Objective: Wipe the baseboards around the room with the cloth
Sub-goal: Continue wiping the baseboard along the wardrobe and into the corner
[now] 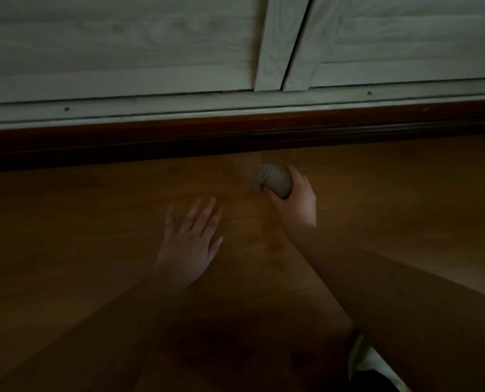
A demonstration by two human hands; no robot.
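Currently the step in hand looks like the approach to the dark baseboard (235, 137), wiping contact not yet made: the right hand (293, 200) grips one bunched grey cloth (273, 181), fingers curled round it, and the cloth sits low over the wooden floor (94, 222), near the baseboard but apart from it, a strip of floor showing between. Left hand (189, 241) is spread wide, fingers straight, palm down on or just over the floor, holding nothing; cannot tell if it actually bears weight, though it reads as a brace. Baseboard runs across the whole view, dark brown, under a pale sill strip (179, 104) with two small screw heads visible. Above that, two whitish wood-grain panels (122, 46) meet at a slanted seam, probably sliding doors. Next move, as a judgement: push the cloth forward until it presses the baseboard face, then drag it sideways along the strip, shifting the left hand to follow. Lighting is dim, so dust or already-wiped stretches cannot be made out, and progress round the room is not readable from here. Count: two hands, one cloth, one baseboard run, two panels, two screw heads. A pale scrap of fabric (374, 360) shows at bottom right under the right forearm, likely clothing.
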